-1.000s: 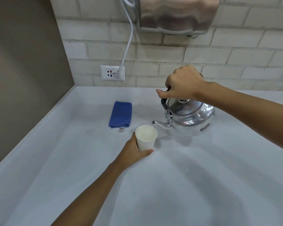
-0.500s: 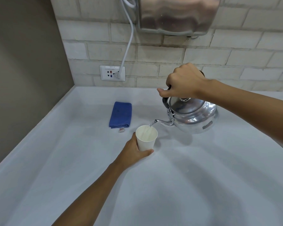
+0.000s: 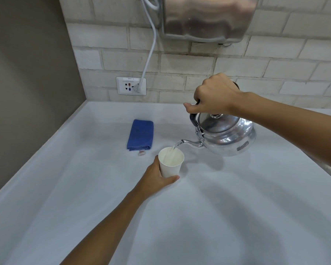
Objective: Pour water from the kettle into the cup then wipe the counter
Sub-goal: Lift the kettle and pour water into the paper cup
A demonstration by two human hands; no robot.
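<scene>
The pouring step is in hand. The white paper cup (image 3: 171,162) stands upright on the white bench (image 3: 237,207), and everything else is best placed from it. The left hand (image 3: 154,180) reaches in from the near side, its fingers (image 3: 173,177) wrapped around the cup's lower wall to steady it. Just beyond the cup and to its right hangs the steel kettle (image 3: 225,137), lifted clear of the bench and tipped toward the cup; the right hand (image 3: 214,94) is clenched over the dark handle (image 3: 193,118) above the lid. The spout (image 3: 189,142) ends over the cup's far rim, and a thin stream of water (image 3: 175,147) falls from it into the cup. How full the cup is cannot be read against its white inside. A folded blue cloth (image 3: 140,135) lies flat on the bench beyond the cup and to its left, untouched, so wiping is not yet begun. The next move probably calls for tilting the kettle back upright before the cup brims, setting it down to the cup's right, then freeing a hand for the cloth.
</scene>
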